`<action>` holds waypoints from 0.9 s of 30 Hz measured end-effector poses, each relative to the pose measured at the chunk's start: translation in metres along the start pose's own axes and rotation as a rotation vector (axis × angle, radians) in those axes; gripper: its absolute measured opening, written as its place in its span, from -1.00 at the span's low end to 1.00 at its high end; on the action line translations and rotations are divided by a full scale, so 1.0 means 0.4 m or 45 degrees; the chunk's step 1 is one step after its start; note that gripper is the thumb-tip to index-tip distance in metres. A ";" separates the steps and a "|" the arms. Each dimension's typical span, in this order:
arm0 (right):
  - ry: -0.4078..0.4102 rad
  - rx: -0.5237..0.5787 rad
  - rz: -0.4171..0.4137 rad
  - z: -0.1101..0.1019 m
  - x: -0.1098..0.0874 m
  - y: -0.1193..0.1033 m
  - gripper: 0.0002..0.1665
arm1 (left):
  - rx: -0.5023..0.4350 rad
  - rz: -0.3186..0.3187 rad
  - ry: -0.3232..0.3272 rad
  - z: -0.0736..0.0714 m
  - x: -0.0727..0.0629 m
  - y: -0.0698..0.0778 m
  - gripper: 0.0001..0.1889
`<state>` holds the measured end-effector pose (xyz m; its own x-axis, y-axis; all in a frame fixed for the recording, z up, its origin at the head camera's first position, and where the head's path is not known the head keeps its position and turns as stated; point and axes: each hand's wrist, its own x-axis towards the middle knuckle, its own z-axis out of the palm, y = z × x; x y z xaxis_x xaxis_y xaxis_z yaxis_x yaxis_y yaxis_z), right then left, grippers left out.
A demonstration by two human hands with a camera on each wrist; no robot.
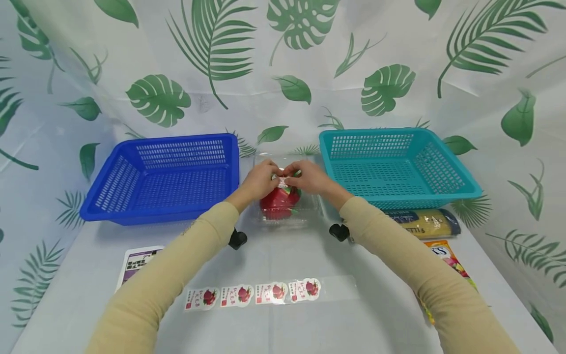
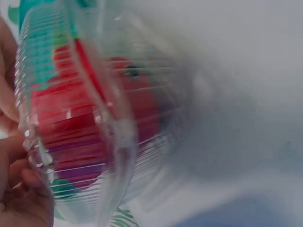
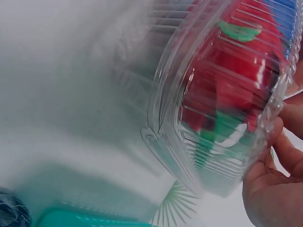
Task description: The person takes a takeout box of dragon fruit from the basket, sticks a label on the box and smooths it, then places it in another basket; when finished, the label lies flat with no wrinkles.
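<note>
A clear plastic clamshell box [image 1: 305, 212] stands closed between the two baskets, with red and green fruit-like pieces [image 1: 278, 202] inside. Above its lid, my left hand [image 1: 260, 181] and right hand [image 1: 309, 177] meet, pinching a small white sticker [image 1: 282, 182] from both sides. In the left wrist view, the curled fingers [image 2: 21, 184] lie close against the lid's ridged top. The right wrist view has the right hand's thumb and fingers [image 3: 279, 189] at the same lid; the sticker is hidden there.
A blue basket [image 1: 234, 182] stands left of the box, a teal basket [image 1: 460, 184] right. A strip of dragon fruit stickers [image 1: 270, 293] lies in front. A spaghetti pack [image 1: 426, 222] and a colourful bag [image 1: 451, 258] lie right; a purple-and-white packet [image 1: 140, 258] lies left, partly behind the sleeve.
</note>
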<state>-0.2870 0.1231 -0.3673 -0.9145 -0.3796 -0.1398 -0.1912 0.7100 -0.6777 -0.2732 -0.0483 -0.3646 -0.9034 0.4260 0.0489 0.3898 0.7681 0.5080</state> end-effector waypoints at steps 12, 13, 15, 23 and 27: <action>-0.140 0.006 -0.103 -0.021 -0.003 0.007 -0.43 | -0.157 -0.038 -0.197 -0.023 0.013 -0.015 -0.56; -0.161 0.030 -0.113 -0.025 -0.005 0.008 -0.42 | -0.172 -0.046 -0.209 -0.025 0.012 -0.016 -0.56; -0.199 0.068 -0.124 -0.031 -0.009 0.011 -0.40 | -0.200 -0.063 -0.225 -0.028 0.009 -0.019 -0.55; -0.272 0.112 -0.165 -0.038 -0.011 0.025 -0.38 | -0.233 -0.054 -0.220 -0.026 0.004 -0.025 -0.54; -0.251 0.079 -0.167 -0.035 -0.013 0.023 -0.40 | -0.280 -0.109 -0.203 -0.023 0.001 -0.023 -0.53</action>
<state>-0.2889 0.1400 -0.3628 -0.7947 -0.5792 -0.1816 -0.2759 0.6112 -0.7418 -0.2788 -0.0596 -0.3615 -0.8852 0.4469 -0.1293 0.2491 0.6900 0.6796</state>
